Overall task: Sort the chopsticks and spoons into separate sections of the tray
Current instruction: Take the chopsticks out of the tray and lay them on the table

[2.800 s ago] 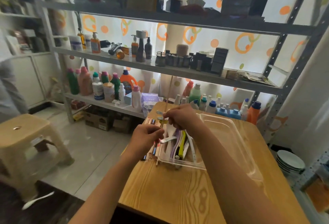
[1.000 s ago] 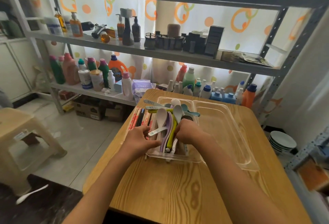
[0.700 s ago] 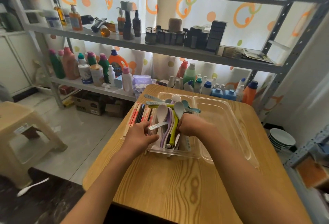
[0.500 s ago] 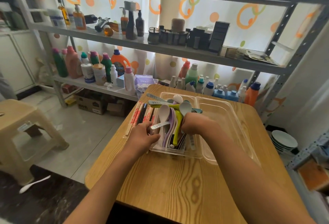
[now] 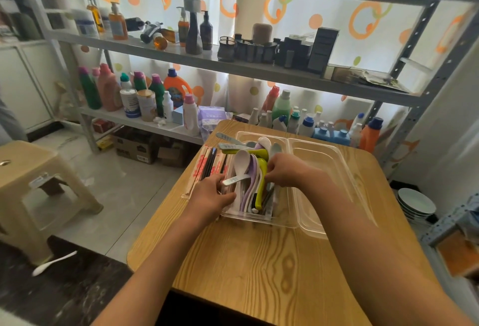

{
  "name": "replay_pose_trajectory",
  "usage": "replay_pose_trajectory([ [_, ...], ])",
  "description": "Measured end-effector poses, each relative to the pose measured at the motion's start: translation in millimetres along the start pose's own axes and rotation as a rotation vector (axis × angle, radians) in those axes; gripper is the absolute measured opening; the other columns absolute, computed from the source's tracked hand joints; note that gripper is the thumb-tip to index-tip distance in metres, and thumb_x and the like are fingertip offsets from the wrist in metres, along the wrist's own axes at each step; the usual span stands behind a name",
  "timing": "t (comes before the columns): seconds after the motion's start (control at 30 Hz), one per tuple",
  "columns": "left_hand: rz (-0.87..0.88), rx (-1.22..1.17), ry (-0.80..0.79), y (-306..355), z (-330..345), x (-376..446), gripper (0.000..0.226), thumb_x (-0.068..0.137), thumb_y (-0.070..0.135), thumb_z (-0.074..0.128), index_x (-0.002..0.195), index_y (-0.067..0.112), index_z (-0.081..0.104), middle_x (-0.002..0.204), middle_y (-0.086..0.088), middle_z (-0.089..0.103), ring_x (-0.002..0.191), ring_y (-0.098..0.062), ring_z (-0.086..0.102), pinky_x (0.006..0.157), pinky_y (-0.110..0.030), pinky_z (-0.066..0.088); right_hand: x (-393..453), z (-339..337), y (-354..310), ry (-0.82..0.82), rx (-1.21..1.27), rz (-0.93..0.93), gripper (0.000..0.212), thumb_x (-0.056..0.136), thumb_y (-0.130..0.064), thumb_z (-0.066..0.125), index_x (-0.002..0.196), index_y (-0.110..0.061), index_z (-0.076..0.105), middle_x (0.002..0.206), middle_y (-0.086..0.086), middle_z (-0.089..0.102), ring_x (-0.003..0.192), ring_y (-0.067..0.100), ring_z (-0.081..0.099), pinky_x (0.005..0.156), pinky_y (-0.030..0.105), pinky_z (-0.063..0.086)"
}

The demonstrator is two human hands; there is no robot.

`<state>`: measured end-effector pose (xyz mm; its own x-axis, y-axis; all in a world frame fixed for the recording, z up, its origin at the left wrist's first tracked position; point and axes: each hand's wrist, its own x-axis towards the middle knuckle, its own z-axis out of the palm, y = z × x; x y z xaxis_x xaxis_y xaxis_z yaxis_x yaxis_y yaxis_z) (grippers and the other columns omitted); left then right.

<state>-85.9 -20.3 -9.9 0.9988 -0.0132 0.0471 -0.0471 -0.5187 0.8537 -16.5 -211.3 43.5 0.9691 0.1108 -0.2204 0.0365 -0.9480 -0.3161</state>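
A clear, glossy plastic tray with rounded corners sat on a pale wood-grain table, divided lengthwise into sections. Its middle section was crowded with smooth plastic spoons, white, lilac and lime green, their oval bowls pointing away from the person and several handles sticking out over the far rim. The left section held chopsticks, thin straight sticks, some dark and some in red-printed paper sleeves, lying side by side. The right section lay bare. The left hand rested at the near end of the chopsticks, fingers curled and touching a white spoon handle; whether it gripped anything could not be told. The right hand was bent over the spoons, fingertips pressed down among them, its hold likewise unclear. The tray's left edge lay close to the table's left edge, while a broad stretch of wood stayed open in front of it.
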Motion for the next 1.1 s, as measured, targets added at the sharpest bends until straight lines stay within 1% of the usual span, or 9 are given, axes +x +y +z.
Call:
replay_pose_trajectory([
  [0.2,-0.001,0.009,0.011,-2.1,0.8,0.7,0.048,0.087,0.015,0.069,0.132,0.017,0.053,0.085,0.007,0.056,0.077,-0.005,0.056,0.064,-0.019,0.050,-12.8,-10.8,2.1,-0.054,0.095,0.069,0.013,0.088,-0.019,0.066,0.084,-0.006,0.067,0.068,0.006,0.065,0.052,0.013,0.058,0.049,0.021,0.047],
  [0.27,0.002,0.012,0.011,-2.5,1.5,0.9,0.049,0.087,0.015,0.070,0.132,0.017,0.053,0.086,0.005,0.057,0.077,-0.007,0.058,0.065,-0.021,0.052,-19.6,-10.6,2.4,-0.104,0.044,0.104,0.014,0.088,-0.019,0.065,0.084,-0.006,0.065,0.063,0.005,0.063,0.045,0.012,0.051,0.044,0.020,0.042],
  [0.43,-0.008,0.006,0.006,-2.9,2.1,1.1,0.054,0.087,0.016,0.070,0.137,0.017,0.049,0.088,0.005,0.056,0.077,-0.007,0.058,0.059,-0.017,0.047,-28.2,0.1,-6.1,-0.328,-0.144,0.198,0.013,0.085,-0.004,0.060,0.073,-0.007,0.062,0.057,0.004,0.053,0.043,0.013,0.041,0.045,0.023,0.037],
  [0.57,-0.010,-0.004,0.000,-2.7,2.3,0.8,0.056,0.087,0.016,0.070,0.138,0.017,0.048,0.089,0.006,0.056,0.078,-0.007,0.058,0.061,-0.018,0.048,-23.3,7.2,-7.7,-0.294,-0.105,0.310,0.010,0.089,0.000,0.053,0.080,-0.003,0.058,0.065,0.007,0.055,0.047,0.013,0.044,0.046,0.023,0.039],
  [0.7,-0.015,0.007,0.009,-3.4,2.8,1.5,0.055,0.087,0.015,0.070,0.137,0.017,0.049,0.088,0.004,0.055,0.077,-0.008,0.057,0.061,-0.020,0.049,-21.3,8.9,-12.7,-0.322,0.101,0.434,0.024,0.100,-0.016,0.046,0.083,0.000,0.052,0.072,0.010,0.060,0.050,0.011,0.047,0.047,0.019,0.039],
  [0.77,-0.014,0.008,0.009,-3.4,3.1,1.6,0.055,0.087,0.015,0.070,0.137,0.017,0.049,0.088,0.005,0.055,0.077,-0.008,0.056,0.060,-0.019,0.047,-21.5,6.3,-15.3,-0.319,0.131,0.450,0.024,0.100,-0.015,0.044,0.084,0.000,0.055,0.068,0.009,0.060,0.045,0.010,0.046,0.042,0.019,0.038],
  [0.93,-0.013,0.005,0.007,-4.3,2.9,2.2,0.054,0.087,0.015,0.070,0.137,0.017,0.049,0.086,0.008,0.054,0.076,-0.004,0.055,0.058,-0.017,0.045,-21.3,5.7,-24.4,-0.373,0.213,0.458,0.033,0.099,-0.012,0.035,0.111,0.006,0.061,0.064,0.009,0.065,0.040,0.010,0.046,0.040,0.018,0.035],
  [1.0,-0.015,0.001,0.002,-4.4,3.1,2.3,0.054,0.087,0.015,0.070,0.137,0.017,0.049,0.087,0.009,0.054,0.076,-0.004,0.055,0.058,-0.016,0.045,-21.6,5.2,-24.6,-0.337,0.195,0.443,0.033,0.099,-0.011,0.036,0.108,0.007,0.062,0.068,0.011,0.067,0.041,0.011,0.047,0.041,0.019,0.037],
  [1.1,-0.020,-0.002,0.000,-5.0,3.3,1.9,0.054,0.087,0.016,0.070,0.137,0.017,0.049,0.087,0.008,0.054,0.077,-0.005,0.055,0.059,-0.017,0.045,-26.7,2.0,-20.7,-0.213,0.125,0.423,0.020,0.098,-0.007,0.042,0.088,0.003,0.056,0.070,0.013,0.064,0.040,0.012,0.051,0.038,0.020,0.041],
])
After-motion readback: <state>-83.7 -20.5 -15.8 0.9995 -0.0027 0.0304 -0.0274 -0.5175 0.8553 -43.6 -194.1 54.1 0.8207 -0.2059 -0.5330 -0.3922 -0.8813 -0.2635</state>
